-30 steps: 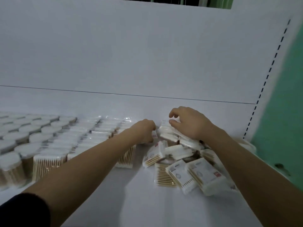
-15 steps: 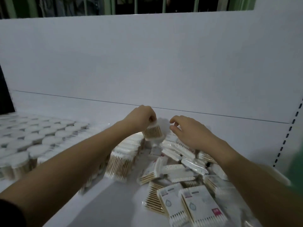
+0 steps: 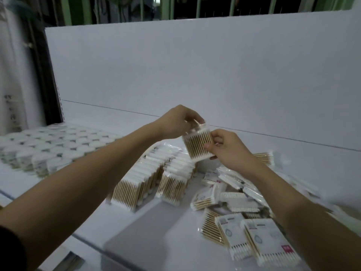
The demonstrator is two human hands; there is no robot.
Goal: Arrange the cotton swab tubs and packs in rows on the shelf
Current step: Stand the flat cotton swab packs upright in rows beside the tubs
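Pinching one swab pack [image 3: 198,144], the left hand [image 3: 176,122] takes its top edge, the right hand [image 3: 227,148] its side. Bare shelf [image 3: 140,227] lies at six o'clock, with standing rows [image 3: 156,178] at eight.

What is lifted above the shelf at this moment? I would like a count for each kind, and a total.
Hands: 2, the left hand and the right hand
Swab pack, held by both: 1
Total: 3

Dim, cool light; motion blur at edges; wide-angle bowing.
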